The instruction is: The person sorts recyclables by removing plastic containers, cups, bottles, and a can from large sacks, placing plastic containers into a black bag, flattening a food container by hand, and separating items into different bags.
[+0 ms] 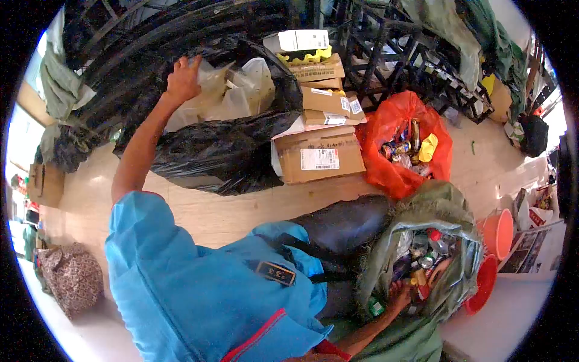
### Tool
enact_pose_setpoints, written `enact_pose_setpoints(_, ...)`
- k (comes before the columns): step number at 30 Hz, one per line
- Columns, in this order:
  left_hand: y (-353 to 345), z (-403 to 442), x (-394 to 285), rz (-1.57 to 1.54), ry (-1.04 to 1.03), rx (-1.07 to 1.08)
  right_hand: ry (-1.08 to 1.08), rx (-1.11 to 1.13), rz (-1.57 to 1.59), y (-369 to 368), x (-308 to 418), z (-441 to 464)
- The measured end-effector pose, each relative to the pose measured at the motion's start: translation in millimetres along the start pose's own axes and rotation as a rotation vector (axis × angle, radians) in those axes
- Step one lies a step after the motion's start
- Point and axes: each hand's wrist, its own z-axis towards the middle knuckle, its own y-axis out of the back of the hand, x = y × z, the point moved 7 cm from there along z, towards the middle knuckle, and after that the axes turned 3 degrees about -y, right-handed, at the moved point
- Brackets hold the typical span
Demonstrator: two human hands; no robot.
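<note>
My left hand (184, 78) is stretched out over a black plastic bag (211, 148), fingers apart and nothing in them. It is at the edge of cloudy, clear plastic pieces (250, 90) lying in that bag. Inside an open green woven sack (374, 259), my right hand (399, 294) reaches among mixed bottles and cans. Its fingers are curled and partly hidden, so what they hold cannot be made out. Around it are a red-and-yellow package (422, 286), a green bottle (376, 306) and a clear bottle with a red cap (438, 242).
Flattened and open cardboard boxes (322, 157) stand between the black bag and a red plastic bag (377, 166) of cans. Orange-red tubs (498, 234) sit right of the sack. Black crates (386, 36) line the back. A patterned bundle (71, 277) lies at left.
</note>
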Motion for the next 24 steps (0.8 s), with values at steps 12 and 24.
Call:
enact_pose_setpoints(12,-57.4,59.7,38.3,0.14,0.079,0.112,-0.085,-0.061,-0.015,1.7,18.4,-27.1)
enact_pose_setpoints(24,-81.7,63.3,20.3,0.362,-0.075,0.332,0.032,0.113,0.126,-25.8,17.2,-19.2)
